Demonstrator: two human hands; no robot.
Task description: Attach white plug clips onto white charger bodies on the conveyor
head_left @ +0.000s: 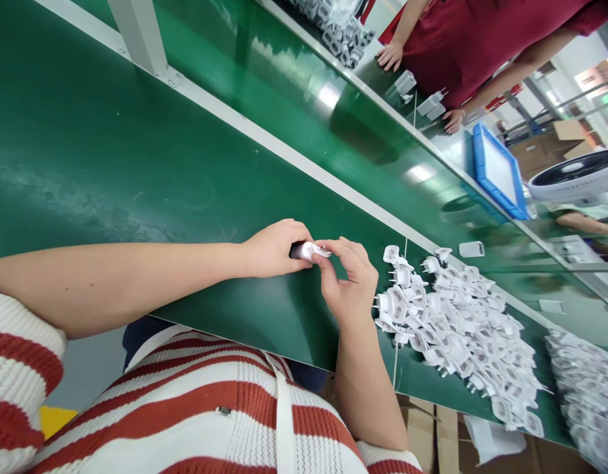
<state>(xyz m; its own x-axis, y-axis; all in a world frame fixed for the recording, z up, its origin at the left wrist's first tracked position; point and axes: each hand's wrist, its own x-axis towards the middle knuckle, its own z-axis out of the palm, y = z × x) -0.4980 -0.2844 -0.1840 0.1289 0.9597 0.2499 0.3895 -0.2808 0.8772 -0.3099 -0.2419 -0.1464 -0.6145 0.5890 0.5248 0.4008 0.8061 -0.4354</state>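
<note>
The worktop (195, 171) is deep green, its rail (264, 148) off-white; the knit top (200, 401) runs in broad rust-red and white stripes; the held plug part (304, 251) is white with black at one end; the heaped plug adapters (456, 322) are white; the co-worker's shirt (486, 39) is plain dark red; the tray (478, 158) is blue around white; the fan (573, 176), white around black.

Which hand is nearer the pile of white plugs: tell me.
Right. The right hand is close beside the pile; the left hand is farther off, on the right hand's other side.
</note>
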